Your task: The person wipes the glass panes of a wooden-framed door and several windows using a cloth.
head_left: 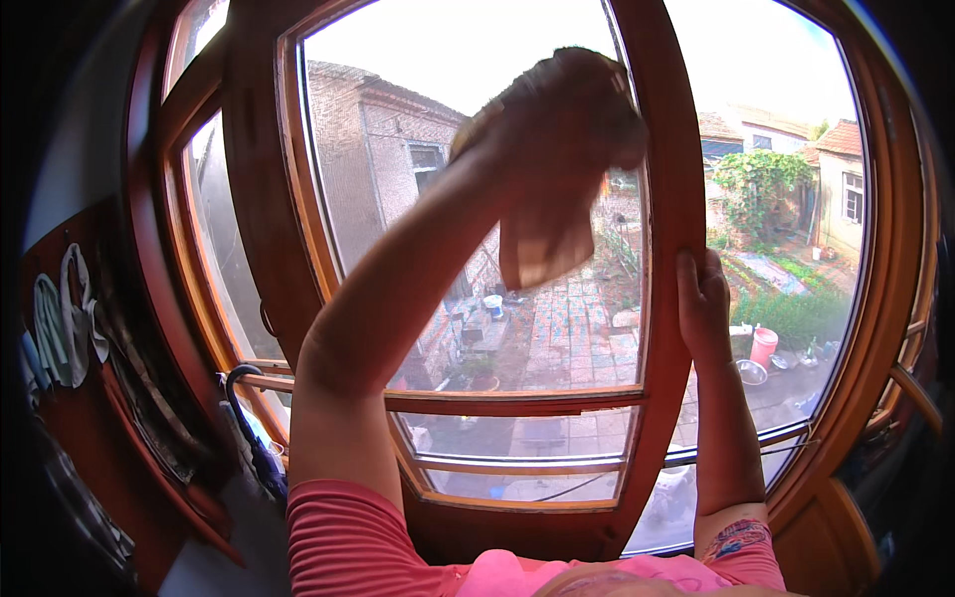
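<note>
A wooden glazed door (pixel 668 338) with reddish-brown framing stands in front of me. Raised to the upper part of its large glass pane (pixel 398 119), my left hand (pixel 567 124) is closed on a cloth (pixel 545 247). Motion smears both, and a light brownish flap of the cloth hangs below the hand. Whether the cloth touches the glass is hard to see. Lower and to the right, my right hand (pixel 704 298) grips the door's right edge, thumb on the near side; its other fingers are partly hidden.
Clothes (pixel 62 318) hang along the left wall. An umbrella with a curved dark handle (pixel 239 388) hangs by the left window frame. Below the large pane are a wooden crossbar (pixel 497 402) and a smaller pane. Through the glass, a paved yard holds a pink bucket (pixel 763 345).
</note>
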The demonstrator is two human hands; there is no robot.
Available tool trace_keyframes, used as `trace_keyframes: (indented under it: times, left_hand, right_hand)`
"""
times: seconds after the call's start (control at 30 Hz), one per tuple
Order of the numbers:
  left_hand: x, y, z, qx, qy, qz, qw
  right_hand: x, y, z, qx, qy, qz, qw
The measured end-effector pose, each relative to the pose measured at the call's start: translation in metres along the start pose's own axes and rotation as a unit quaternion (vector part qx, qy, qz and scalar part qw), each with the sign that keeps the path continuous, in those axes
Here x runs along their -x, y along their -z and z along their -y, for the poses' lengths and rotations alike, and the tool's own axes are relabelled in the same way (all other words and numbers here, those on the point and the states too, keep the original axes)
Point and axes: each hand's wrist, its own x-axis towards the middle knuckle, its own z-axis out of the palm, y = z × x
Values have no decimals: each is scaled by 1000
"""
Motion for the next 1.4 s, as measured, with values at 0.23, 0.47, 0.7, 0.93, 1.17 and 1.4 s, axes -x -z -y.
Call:
trace_keyframes:
  times: [0.23, 0.47, 0.7, 0.93, 1.17, 1.4]
  left_hand:
    - [-45, -9, 82, 251, 406, -165, 863]
    - [-52, -7, 59, 314, 368, -125, 866]
    - [-31, -6, 35, 264, 303, -120, 908]
    - [-42, -13, 59, 217, 264, -136, 930]
    - [-48, -18, 53, 298, 425, -229, 824]
    - [19, -9, 55, 192, 267, -83, 941]
  right_hand:
    - [3, -2, 1, -22, 28, -17, 999]
    - [3, 5, 2, -9, 25, -4, 1000]
    - [1, 2, -1, 3, 22, -9, 1000]
    - [2, 1, 0, -15, 12, -5, 1000]
    - [2, 1, -1, 26, 33, -5, 999]
    - [0, 0, -8, 45, 46, -24, 998]
